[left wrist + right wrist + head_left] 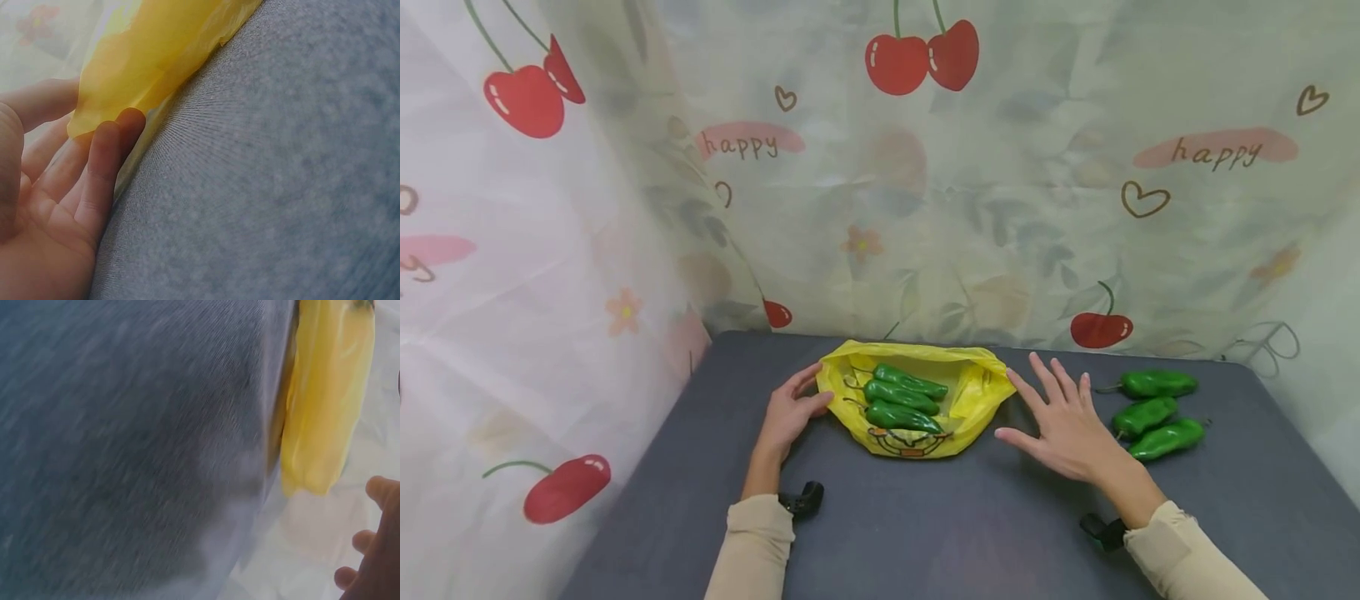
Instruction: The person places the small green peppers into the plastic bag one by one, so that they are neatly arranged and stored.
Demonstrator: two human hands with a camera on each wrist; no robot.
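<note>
A yellow plastic bag [977, 408] lies on the table with its mouth spread wide, and three long green peppers [901, 396] show inside it. At the bag's left edge, my left hand [787, 417] holds the rim; in the left wrist view the thumb and fingers [103, 156] lie on either side of the yellow plastic [150, 56]. My right hand [1063, 429] is spread beside the bag's right corner, palm down and fingers extended. In the right wrist view, its fingertips [365, 540] are apart from the bag [325, 400].
Three more green peppers [1157, 383] lie on the dark grey table [880, 517], to the right of my right hand. A printed cloth [850, 192] with cherries and "happy" lettering hangs along the back and left side.
</note>
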